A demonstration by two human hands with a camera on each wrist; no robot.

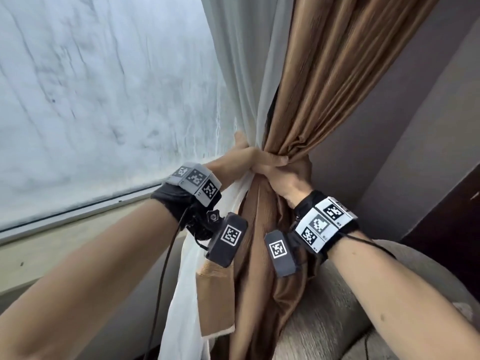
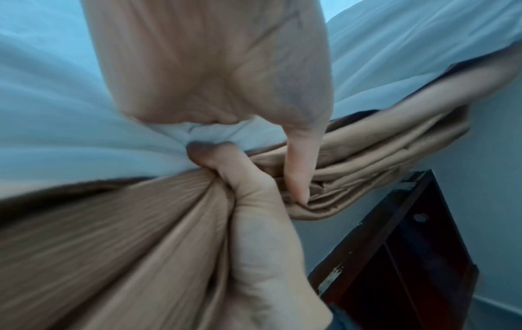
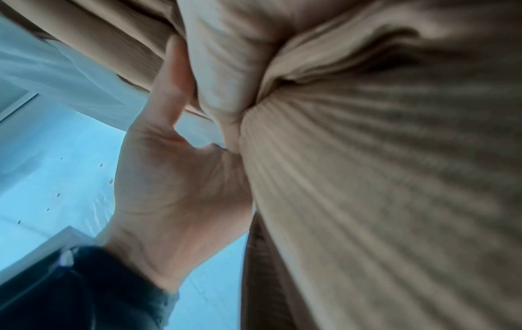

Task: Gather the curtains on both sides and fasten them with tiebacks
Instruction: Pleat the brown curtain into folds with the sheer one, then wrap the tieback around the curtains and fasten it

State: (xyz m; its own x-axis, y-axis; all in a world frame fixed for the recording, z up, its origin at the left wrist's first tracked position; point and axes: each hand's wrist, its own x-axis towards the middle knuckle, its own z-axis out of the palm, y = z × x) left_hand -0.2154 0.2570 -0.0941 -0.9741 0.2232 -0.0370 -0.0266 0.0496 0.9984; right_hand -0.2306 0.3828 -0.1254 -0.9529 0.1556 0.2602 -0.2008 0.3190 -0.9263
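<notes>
Brown curtain point(image 1: 309, 81) and white sheer point(image 1: 241, 74) bunched at waist, gripped by left hand point(image 1: 244, 155) and right hand point(image 1: 283, 178). Fabric judged soft, slippery, bulky; best held at cinch.

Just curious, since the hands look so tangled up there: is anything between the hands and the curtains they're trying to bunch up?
Nothing visible is. The left hand and right hand both already grip the bunched brown curtain and white sheer curtain directly. No tieback can be made out around the bundle.

window point(image 1: 98, 94): frosted, pale daylight | sill point(image 1: 65, 229): beige | wall point(image 1: 389, 126): grey-mauve | armchair point(image 1: 324, 320): grey fabric | cabinet point(image 1: 446, 216): dark wood
</notes>
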